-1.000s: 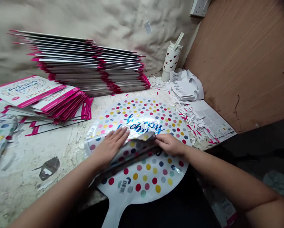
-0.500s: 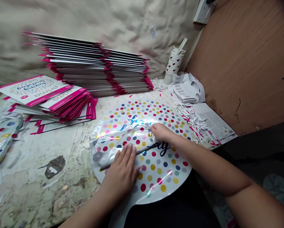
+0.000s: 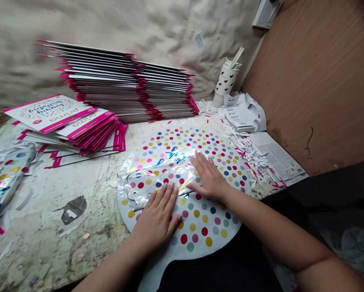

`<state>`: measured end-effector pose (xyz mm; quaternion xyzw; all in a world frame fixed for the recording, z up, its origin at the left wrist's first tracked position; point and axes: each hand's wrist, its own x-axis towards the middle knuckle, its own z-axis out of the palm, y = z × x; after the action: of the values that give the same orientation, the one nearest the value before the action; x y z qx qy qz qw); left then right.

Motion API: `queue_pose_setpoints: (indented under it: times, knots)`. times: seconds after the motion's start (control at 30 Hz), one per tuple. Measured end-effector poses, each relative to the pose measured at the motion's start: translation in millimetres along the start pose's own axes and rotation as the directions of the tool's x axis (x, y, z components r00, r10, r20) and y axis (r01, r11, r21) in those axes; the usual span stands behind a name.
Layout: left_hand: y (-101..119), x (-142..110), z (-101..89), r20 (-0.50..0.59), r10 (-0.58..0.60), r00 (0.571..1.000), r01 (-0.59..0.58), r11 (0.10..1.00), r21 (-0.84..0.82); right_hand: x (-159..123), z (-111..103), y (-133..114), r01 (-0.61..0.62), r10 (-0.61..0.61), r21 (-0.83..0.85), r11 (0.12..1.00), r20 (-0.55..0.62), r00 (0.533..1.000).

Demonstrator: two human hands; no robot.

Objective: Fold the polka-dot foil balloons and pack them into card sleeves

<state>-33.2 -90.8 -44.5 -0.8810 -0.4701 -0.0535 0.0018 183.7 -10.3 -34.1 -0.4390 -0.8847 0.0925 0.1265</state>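
A white, flat foil balloon [image 3: 200, 231] with coloured dots lies at the table's front edge, its tail hanging toward me. Across its middle rests a folded strip of shiny dotted foil [image 3: 160, 178], which partly covers blue lettering. My left hand [image 3: 154, 221] lies flat with fingers stretched on the strip's lower edge and the balloon below it. My right hand [image 3: 210, 178] is spread open, palm down, over the strip's right end. Neither hand grips anything.
Behind stands a tall stack of pink-edged card packs [image 3: 133, 89]. Fanned "happy birthday" packs [image 3: 75, 125] lie left, above another folded dotted foil piece [image 3: 8, 174]. At right are a heart-patterned tumbler [image 3: 226, 83], label strips [image 3: 239, 115], paper scraps [image 3: 255, 158] and a printed card [image 3: 277, 160].
My right hand has let go of the foil it pinched and now lies spread on the strip. The strip's fold sits flatter. My left hand stays nearly in place.
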Motion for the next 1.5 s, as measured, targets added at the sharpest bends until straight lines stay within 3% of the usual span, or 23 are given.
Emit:
queue_pose_setpoints:
  times: [0.07, 0.1, 0.27, 0.4, 0.43, 0.5, 0.57, 0.6, 0.63, 0.7, 0.73, 0.83, 0.9, 0.93, 1.03, 1.1, 1.13, 1.2, 1.27, 1.33, 1.4, 1.47, 1.5]
  knots:
    - [-1, 0, -0.8, 0.002, 0.009, 1.0, -0.009, 1.0, -0.017, -13, -5, 6, 0.269, -0.269, -0.017, 0.963, -0.025, 0.963]
    - [-2, 0, -1.9, 0.008, 0.012, 1.0, -0.012, 1.0, -0.028, -17, -7, 7, 0.334, -0.335, -0.031, 0.942, -0.033, 0.942]
    - [1, 7, -11.5, 0.066, -0.025, 0.998, 0.028, 0.999, -0.046, -20, -14, -1, 0.307, -0.334, -0.179, 0.935, -0.146, 0.931]
    - [2, 10, -13.0, 0.029, -0.156, 0.987, 0.155, 0.987, 0.037, -37, -13, -23, 0.536, -0.552, -0.143, 0.832, -0.318, 0.771]
    - [0, 10, -11.7, 0.02, -0.16, 0.987, 0.159, 0.986, 0.044, -44, -11, -25, 0.531, -0.526, -0.103, 0.841, -0.382, 0.76]
    - [-4, 7, -8.1, 0.006, -0.088, 0.996, 0.088, 0.996, -0.003, -57, -6, -19, 0.345, -0.29, 0.04, 0.938, -0.458, 0.84]
    - [-9, 6, -5.4, -0.002, 0.05, 0.999, -0.05, 0.993, -0.103, -65, -2, -6, 0.049, 0.03, 0.191, 0.98, -0.389, 0.921]
    - [-11, 6, -5.0, -0.001, 0.12, 0.993, -0.119, 0.981, -0.154, -66, -1, 0, -0.041, 0.115, 0.226, 0.973, -0.324, 0.939]
    - [-12, 7, -5.3, 0.006, 0.179, 0.984, -0.174, 0.964, -0.199, -67, -2, 6, -0.055, 0.119, 0.229, 0.972, -0.273, 0.955]
    - [-14, 11, -7.6, 0.038, 0.272, 0.961, -0.253, 0.931, -0.263, -64, -6, 13, 0.109, -0.068, 0.169, 0.98, -0.229, 0.971]
    - [-15, 13, -8.9, 0.058, 0.305, 0.951, -0.277, 0.918, -0.284, -62, -9, 13, 0.235, -0.207, 0.119, 0.965, -0.212, 0.955]
    - [-16, 13, -9.9, 0.09, 0.36, 0.929, -0.321, 0.901, -0.291, -57, -14, 10, 0.547, -0.544, -0.001, 0.837, -0.105, 0.833]
    - [-15, 5, -7.2, 0.02, 0.355, 0.935, -0.339, 0.906, -0.255, -56, -14, 8, 0.621, -0.62, 0.015, 0.784, -0.04, 0.783]
    - [-14, -1, -5.8, -0.04, 0.338, 0.94, -0.337, 0.91, -0.243, -56, -14, 8, 0.619, -0.618, 0.057, 0.784, -0.025, 0.786]
    - [-11, -11, -7.3, -0.15, 0.158, 0.976, -0.201, 0.921, -0.334, -54, -17, 8, 0.419, -0.445, 0.294, 0.859, 0.024, 0.895]
    - [-9, -7, -15.4, -0.024, -0.061, 0.998, 0.041, 0.862, -0.506, -46, -20, 8, 0.133, -0.208, 0.478, 0.868, 0.107, 0.972]
    - [-9, -1, -20.9, 0.092, -0.179, 0.98, 0.199, 0.792, -0.577, -40, -21, 7, -0.038, -0.072, 0.556, 0.83, 0.173, 0.982]
    - [-10, 17, -31.6, 0.348, -0.36, 0.866, 0.5, 0.589, -0.634, -26, -22, 6, -0.367, 0.182, 0.637, 0.678, 0.338, 0.923]
    - [-12, 35, -39.1, 0.547, -0.44, 0.712, 0.7, 0.385, -0.602, -11, -21, 5, -0.572, 0.341, 0.622, 0.535, 0.461, 0.819]
    - [-15, 49, -42.1, 0.656, -0.432, 0.619, 0.783, 0.269, -0.561, 0, -20, 6, -0.648, 0.419, 0.581, 0.492, 0.494, 0.761]
    - [-17, 57, -41.7, 0.703, -0.408, 0.582, 0.811, 0.227, -0.539, 4, -20, 7, -0.651, 0.46, 0.564, 0.508, 0.462, 0.759]
    - [-18, 61, -39.5, 0.725, -0.393, 0.566, 0.822, 0.205, -0.531, 2, -21, 5, -0.596, 0.512, 0.55, 0.586, 0.319, 0.798]
    - [-19, 63, -38.1, 0.734, -0.389, 0.558, 0.827, 0.188, -0.529, 0, -20, 3, -0.506, 0.486, 0.523, 0.686, 0.188, 0.854]
